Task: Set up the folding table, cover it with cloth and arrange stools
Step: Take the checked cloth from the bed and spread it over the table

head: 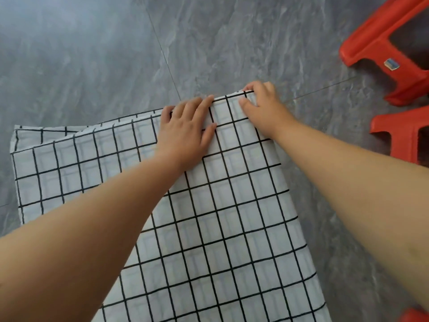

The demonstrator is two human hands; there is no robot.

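A white cloth with a black grid (220, 217) lies spread over a flat surface, which it hides completely. My left hand (185, 129) lies flat on the cloth near its far edge, fingers straight. My right hand (262, 105) is at the far right corner, thumb on top and fingers curled over the edge, pinching the cloth. At the far left the cloth is folded back on itself. A red plastic stool (383, 49) lies tipped at the upper right, and another red stool (404, 133) stands below it.
Grey marbled floor tiles (92, 54) surround the covered surface on the far and left sides. A third red stool (415, 316) shows only as a corner at the bottom right. The stools stand close to the cloth's right edge.
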